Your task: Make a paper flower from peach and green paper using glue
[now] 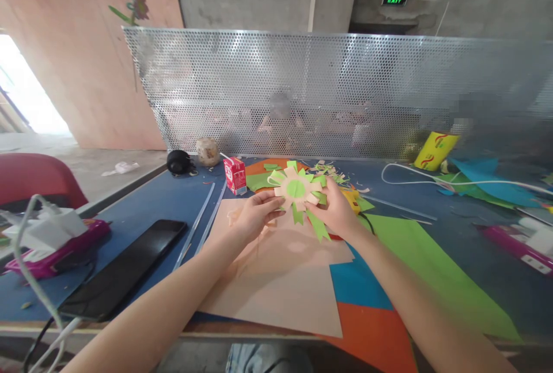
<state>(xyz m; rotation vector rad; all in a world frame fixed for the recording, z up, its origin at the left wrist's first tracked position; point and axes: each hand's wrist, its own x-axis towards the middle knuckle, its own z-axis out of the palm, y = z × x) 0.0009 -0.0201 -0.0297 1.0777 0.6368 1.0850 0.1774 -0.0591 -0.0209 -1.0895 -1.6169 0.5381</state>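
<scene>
Rosette (296, 189) of cream and green paper hangs just above the bench (151, 200), near the centre of the frame, its green disc facing the viewer and two notched green tails (319, 226) pointing down. Left hand (258, 213) pinches its lower left edge between thumb and fingers; right hand (337, 210) grips its right side, thumb on the front, the other fingers partly hidden behind the loops. I cannot tell how hard either presses.

Below it lies a cream sheet (276, 292), with blue (358, 286), orange (375, 332) and green (436, 269) sheets to its right. Paper scraps (330, 172) lie beyond the right hand, and a yellow tool (352, 200), mostly covered, sits just behind it.

The step in hand looks like handling a nearly whole piece: steadying or adjusting its loops and tails, with disc and petals already in place. Any next move would seem to call for light fingers at the rim, one hand bearing the piece while the other shifts, so the thin loops keep from creasing.
</scene>
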